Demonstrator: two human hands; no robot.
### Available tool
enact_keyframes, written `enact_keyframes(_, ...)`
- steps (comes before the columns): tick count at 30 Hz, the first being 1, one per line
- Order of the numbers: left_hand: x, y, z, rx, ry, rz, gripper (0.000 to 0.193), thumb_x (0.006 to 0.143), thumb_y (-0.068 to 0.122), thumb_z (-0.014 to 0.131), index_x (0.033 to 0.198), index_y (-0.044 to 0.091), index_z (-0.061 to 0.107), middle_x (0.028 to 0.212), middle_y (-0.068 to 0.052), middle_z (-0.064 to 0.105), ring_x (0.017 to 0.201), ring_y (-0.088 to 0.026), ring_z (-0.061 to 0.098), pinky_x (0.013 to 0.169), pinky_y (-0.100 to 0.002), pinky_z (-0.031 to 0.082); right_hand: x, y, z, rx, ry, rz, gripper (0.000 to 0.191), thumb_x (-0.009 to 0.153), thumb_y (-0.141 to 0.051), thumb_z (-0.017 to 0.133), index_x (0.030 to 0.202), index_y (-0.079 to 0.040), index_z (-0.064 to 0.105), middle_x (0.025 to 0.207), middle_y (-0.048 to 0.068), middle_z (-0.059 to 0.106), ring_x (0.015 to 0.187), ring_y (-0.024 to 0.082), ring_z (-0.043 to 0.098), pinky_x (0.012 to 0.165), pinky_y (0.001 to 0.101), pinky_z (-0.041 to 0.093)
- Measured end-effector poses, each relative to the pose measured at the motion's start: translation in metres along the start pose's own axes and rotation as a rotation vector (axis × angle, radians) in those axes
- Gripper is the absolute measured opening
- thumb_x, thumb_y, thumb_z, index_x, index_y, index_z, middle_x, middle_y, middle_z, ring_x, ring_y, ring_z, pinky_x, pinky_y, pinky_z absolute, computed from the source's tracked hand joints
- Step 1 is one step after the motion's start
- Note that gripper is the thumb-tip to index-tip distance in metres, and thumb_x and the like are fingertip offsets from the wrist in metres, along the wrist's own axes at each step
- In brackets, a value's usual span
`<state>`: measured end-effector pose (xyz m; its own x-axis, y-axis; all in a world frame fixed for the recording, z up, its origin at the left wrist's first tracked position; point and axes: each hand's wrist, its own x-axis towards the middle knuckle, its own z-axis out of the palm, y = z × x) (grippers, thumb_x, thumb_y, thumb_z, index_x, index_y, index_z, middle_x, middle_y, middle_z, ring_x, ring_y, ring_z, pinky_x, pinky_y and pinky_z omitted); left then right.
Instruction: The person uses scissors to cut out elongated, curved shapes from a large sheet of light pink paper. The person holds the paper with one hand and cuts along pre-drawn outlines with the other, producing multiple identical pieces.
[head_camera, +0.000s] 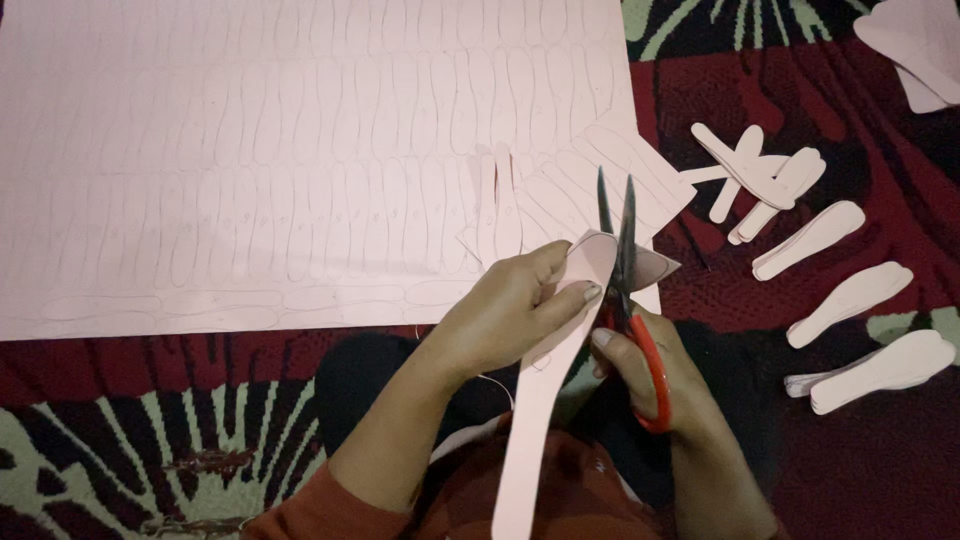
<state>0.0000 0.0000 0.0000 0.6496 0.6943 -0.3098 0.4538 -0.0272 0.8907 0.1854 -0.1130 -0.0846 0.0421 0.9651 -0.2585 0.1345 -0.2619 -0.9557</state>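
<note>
Left hand (510, 310) pinches strip (545, 400), right hand (650, 375) clamps scissors (622, 270); blades open near left thumb — nick or off-line cut likely.

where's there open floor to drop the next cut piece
Bare carpet lies below the lowest cut-out stack, right of the right hand. A second patch sits lower left, under the big pink sheet. The upper right is crowded with cut shapes.

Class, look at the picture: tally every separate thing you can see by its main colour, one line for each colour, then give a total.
Pink, large traced sheet: 1
Pink, strip being cut: 1
Pink, piles of cut shapes, counting the corner stack: about 7
Red-handled scissors: 1
Total: about 10
</note>
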Motion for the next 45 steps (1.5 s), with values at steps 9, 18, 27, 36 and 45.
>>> enact_keyframes(9,0.002,-0.014,-0.007,-0.123,-0.034,0.163,0.030,0.097,0.026,0.063,0.112,0.001,0.068,0.089,-0.012,0.077,0.078,-0.014,0.073,0.069,-0.030,0.057,-0.002,-0.004,-0.002,0.016,-0.026,0.023,0.024,0.094,-0.023,0.054,0.087,-0.001,0.061,0.067,0.005,0.056,0.058,0.015,0.053,0.053,0.0317,0.046)
enact_keyframes(18,0.026,-0.050,-0.015,-0.482,-0.037,0.024,0.038,0.103,0.032,0.049,0.126,0.008,0.068,0.095,-0.007,0.078,0.081,-0.015,0.074,0.067,-0.026,0.059,-0.001,-0.004,0.001,0.213,-0.028,0.034,0.024,0.093,-0.025,0.057,0.090,-0.001,0.060,0.067,0.006,0.055,0.057,0.016,0.054,0.054,0.0330,0.047)
enact_keyframes(27,0.019,-0.067,0.067,-0.969,-0.060,0.177,0.040,0.119,0.020,0.058,0.114,-0.020,0.054,0.086,-0.026,0.061,0.069,-0.023,0.063,0.059,-0.033,0.052,0.010,0.020,0.024,0.357,0.195,-0.124,0.033,0.101,-0.031,0.048,0.098,-0.001,0.062,0.069,0.006,0.059,0.061,0.017,0.058,0.057,0.0327,0.051)
enact_keyframes(36,0.021,-0.054,0.067,-0.705,0.215,0.273,0.045,0.116,0.030,0.044,0.128,-0.008,0.064,0.110,-0.012,0.069,0.098,-0.015,0.063,0.090,-0.027,0.052,0.021,0.045,0.016,0.346,0.123,-0.132,0.061,0.106,-0.057,0.031,0.106,-0.003,0.061,0.083,0.007,0.063,0.078,0.018,0.060,0.076,0.0342,0.050)
enact_keyframes(45,0.003,-0.035,0.050,-0.433,0.300,0.194,0.043,0.108,0.027,0.051,0.132,-0.007,0.063,0.113,-0.012,0.074,0.103,-0.017,0.066,0.092,-0.029,0.054,0.010,0.027,0.008,0.194,0.110,-0.266,0.074,0.102,-0.071,0.029,0.105,-0.004,0.060,0.085,0.005,0.060,0.080,0.017,0.059,0.076,0.0348,0.052)
